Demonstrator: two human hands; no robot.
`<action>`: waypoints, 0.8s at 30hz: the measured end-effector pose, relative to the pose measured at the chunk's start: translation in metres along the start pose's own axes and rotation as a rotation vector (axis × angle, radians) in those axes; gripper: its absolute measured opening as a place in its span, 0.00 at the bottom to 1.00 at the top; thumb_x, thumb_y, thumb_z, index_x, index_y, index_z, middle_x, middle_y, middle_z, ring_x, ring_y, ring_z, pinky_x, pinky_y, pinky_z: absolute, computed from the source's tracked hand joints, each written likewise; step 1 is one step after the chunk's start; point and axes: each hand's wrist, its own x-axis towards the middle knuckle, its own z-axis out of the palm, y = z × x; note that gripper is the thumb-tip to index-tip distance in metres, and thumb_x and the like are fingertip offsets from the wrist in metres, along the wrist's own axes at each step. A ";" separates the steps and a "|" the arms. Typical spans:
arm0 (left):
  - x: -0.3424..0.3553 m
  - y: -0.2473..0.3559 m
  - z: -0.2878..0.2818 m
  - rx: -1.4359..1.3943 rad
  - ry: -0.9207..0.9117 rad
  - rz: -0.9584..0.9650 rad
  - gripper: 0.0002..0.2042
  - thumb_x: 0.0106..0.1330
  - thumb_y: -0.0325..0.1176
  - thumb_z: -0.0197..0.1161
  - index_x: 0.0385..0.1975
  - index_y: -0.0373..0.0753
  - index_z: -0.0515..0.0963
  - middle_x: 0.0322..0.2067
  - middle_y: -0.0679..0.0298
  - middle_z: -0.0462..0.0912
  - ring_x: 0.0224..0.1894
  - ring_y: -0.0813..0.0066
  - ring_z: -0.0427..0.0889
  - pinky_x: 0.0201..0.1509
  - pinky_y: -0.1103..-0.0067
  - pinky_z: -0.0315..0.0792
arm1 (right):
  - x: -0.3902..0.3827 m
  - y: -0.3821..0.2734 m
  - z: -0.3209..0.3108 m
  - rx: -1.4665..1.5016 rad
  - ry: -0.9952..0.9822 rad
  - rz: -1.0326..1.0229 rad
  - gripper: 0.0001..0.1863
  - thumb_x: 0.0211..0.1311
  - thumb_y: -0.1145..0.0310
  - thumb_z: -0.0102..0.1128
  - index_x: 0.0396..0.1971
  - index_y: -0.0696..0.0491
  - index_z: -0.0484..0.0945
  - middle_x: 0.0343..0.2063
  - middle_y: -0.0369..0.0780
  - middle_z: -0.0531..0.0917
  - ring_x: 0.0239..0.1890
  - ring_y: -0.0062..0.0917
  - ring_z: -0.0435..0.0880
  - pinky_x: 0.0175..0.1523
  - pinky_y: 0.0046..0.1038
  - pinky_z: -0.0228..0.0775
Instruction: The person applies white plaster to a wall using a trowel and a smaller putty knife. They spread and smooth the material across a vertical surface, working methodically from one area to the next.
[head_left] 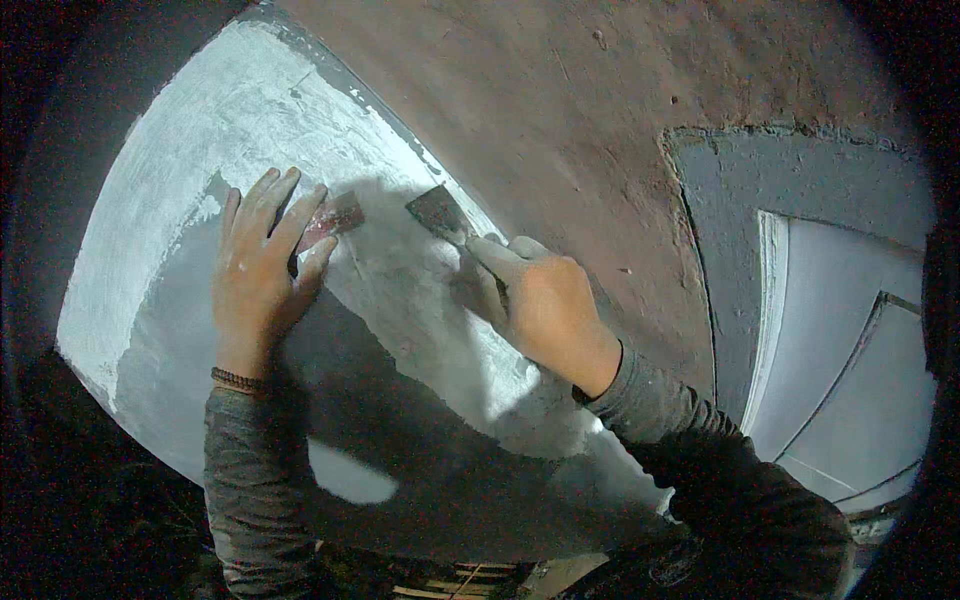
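Observation:
My right hand is closed around a putty knife, its index finger stretched along toward the dark blade. The blade lies at the seam where the white-coated surface meets a brown wall. To the left, my dusty left hand has its fingers spread over a flat reddish scraper. That tool sticks out between thumb and index finger, and the rest of it is hidden behind the hand. Both hands are over a grey wall panel with white filler smeared along its upper and left parts.
The rough brown wall runs along the right side of the panel. Farther right, a grey surround frames a white panelled door. Wooden slats show at the bottom. Shadows of my arms darken the panel's lower half.

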 end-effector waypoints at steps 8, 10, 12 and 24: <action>0.000 0.000 0.000 -0.018 0.008 0.012 0.25 0.62 0.40 0.69 0.62 0.51 0.78 0.66 0.60 0.74 0.72 0.56 0.68 0.78 0.52 0.56 | 0.008 -0.002 0.003 -0.054 -0.105 0.056 0.16 0.62 0.62 0.65 0.49 0.48 0.82 0.30 0.48 0.80 0.32 0.48 0.83 0.36 0.47 0.74; -0.001 0.000 -0.001 -0.004 -0.010 0.012 0.24 0.66 0.41 0.67 0.63 0.51 0.77 0.68 0.61 0.73 0.72 0.55 0.68 0.79 0.52 0.55 | 0.012 -0.004 0.003 -0.037 -0.018 0.003 0.16 0.62 0.62 0.64 0.49 0.48 0.82 0.30 0.47 0.80 0.31 0.48 0.83 0.37 0.47 0.74; -0.001 0.000 -0.001 0.000 -0.011 0.010 0.24 0.65 0.41 0.67 0.63 0.50 0.77 0.68 0.61 0.73 0.72 0.55 0.68 0.79 0.53 0.55 | 0.013 -0.005 0.003 -0.031 -0.006 -0.012 0.16 0.61 0.62 0.64 0.48 0.47 0.82 0.29 0.47 0.79 0.31 0.48 0.83 0.36 0.47 0.75; 0.000 0.003 -0.003 -0.009 -0.002 -0.009 0.27 0.59 0.37 0.70 0.61 0.50 0.78 0.66 0.61 0.74 0.72 0.57 0.68 0.79 0.54 0.56 | 0.031 -0.007 0.002 0.027 0.079 -0.086 0.17 0.60 0.61 0.65 0.48 0.48 0.83 0.29 0.47 0.79 0.31 0.47 0.82 0.37 0.46 0.75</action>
